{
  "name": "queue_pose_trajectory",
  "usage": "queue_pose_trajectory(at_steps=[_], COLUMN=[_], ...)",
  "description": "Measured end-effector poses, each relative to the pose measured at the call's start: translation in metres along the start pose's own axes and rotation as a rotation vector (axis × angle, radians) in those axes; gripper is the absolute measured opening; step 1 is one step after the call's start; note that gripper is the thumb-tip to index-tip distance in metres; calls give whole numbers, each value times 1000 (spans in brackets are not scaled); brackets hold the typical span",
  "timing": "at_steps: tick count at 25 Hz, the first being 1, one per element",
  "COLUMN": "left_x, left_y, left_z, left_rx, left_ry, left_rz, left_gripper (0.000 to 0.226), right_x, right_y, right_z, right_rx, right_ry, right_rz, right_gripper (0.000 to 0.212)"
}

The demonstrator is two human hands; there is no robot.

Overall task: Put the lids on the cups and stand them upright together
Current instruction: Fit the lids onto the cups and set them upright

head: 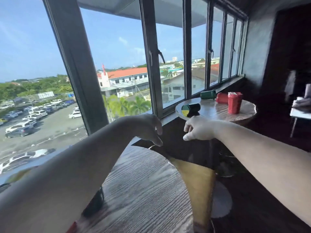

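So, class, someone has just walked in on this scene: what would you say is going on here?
A person reaches both bare hands forward over a round wooden table by the window; the left hand and right hand hold nothing. On a farther round wooden table, a dark green cup with a yellow end, a green cup and a red cup lie on their sides, while one red cup stands upright. Nothing is grouped yet.

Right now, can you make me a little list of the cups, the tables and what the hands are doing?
far table: round, wooden, by the window
dark cup: lying on its side at the near edge
green cup: lying down, by the window
red cup: standing upright
second red cup: lying down behind it
left hand: empty, in the air
right hand: empty, reaching toward the far table
near table: round, wooden
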State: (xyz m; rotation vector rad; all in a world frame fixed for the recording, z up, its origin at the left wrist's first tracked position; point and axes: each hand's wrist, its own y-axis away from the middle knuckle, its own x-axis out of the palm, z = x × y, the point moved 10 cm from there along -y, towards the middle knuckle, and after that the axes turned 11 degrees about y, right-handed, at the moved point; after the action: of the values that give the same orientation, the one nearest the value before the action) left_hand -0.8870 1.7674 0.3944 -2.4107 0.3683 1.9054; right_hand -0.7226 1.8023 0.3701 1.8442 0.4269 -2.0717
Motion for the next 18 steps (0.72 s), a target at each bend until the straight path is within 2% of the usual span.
queue_pose_trajectory(at_steps=[4,11,14,18], left_x=[36,92,103,105], left_y=[-62,-158,-191,-228], left_z=[-79,-195,-239,-264], left_rx=[96,145,164,157], left_ry=[-22,39,57,69], left_rz=[-5,39,34,28], left_gripper=[47,48,47,43], right_x=[3,2,-2,-7], right_y=[23,56,61,48], right_z=[-105,-267,-323,-370], right_rx=[97,180,183,176], right_ry=[34,21,2,-62], right_rz=[9,-7,-23,-40], right_gripper=[43,43,42,37])
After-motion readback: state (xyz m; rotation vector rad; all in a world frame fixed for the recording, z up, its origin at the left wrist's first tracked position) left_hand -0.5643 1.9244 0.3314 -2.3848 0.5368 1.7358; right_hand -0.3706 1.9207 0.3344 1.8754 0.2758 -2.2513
